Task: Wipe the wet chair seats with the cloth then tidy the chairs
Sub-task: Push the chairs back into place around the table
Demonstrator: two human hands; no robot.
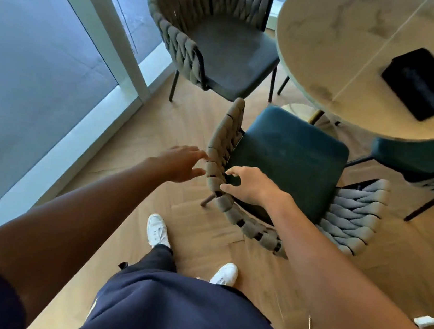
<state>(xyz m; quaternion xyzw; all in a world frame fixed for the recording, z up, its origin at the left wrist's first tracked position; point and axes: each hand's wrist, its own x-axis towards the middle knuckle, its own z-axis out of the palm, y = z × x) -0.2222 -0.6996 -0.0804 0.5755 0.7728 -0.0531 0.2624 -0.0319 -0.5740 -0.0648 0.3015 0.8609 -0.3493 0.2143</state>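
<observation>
A chair with a dark teal seat [290,157] and a woven rope backrest [221,154] stands in front of me, its seat turned toward the round table. My left hand [180,164] is at the outer side of the backrest, fingers spread and touching the rope. My right hand [249,184] is at the inner side of the same backrest, its fingers curled loosely by the rope. No cloth is in view.
A second woven chair with a grey seat [229,53] stands by the window. A third chair [423,165] is tucked under the round marble table [334,42], which carries a black tablet [425,84]. My feet stand on the wooden floor [188,122]. A cable lies at right.
</observation>
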